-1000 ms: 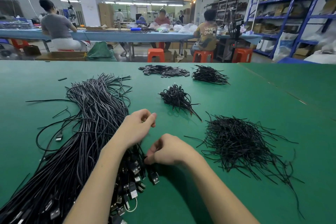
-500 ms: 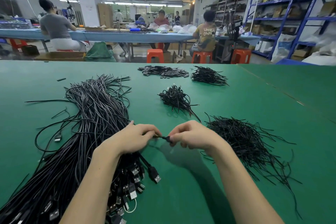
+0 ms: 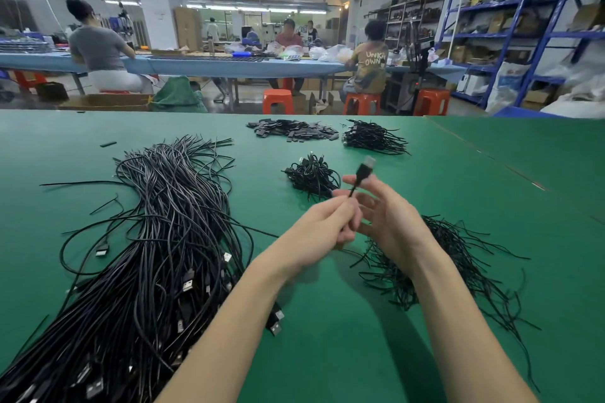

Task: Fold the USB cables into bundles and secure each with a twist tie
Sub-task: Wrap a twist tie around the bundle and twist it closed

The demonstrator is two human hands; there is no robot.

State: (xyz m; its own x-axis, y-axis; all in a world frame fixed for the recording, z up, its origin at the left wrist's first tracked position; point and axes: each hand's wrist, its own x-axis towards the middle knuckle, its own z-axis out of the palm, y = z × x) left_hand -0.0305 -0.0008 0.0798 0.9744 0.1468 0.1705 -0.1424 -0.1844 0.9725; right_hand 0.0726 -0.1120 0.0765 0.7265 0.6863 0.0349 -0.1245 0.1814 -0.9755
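Observation:
My left hand (image 3: 322, 227) is closed around a black USB cable (image 3: 359, 175) above the middle of the green table (image 3: 330, 357). The cable's plug sticks up and away from me, blurred. My right hand (image 3: 388, 217) is just right of it with its fingers spread, and the cable runs across those fingers. A big heap of loose black USB cables (image 3: 157, 239) lies to the left, plugs toward me. A heap of thin black twist ties (image 3: 458, 258) lies to the right, partly hidden by my right forearm.
A small pile of bundled cables (image 3: 311, 175) sits just beyond my hands. Farther back lie another cable pile (image 3: 373, 137) and a pile of flat black pieces (image 3: 291, 129). Beyond the table edge, people sit at a blue bench on orange stools.
Both hands have risen off the heap and moved forward and right. The cable end, held low between the fingertips before, now stands upright, and my right hand has spread its fingers.

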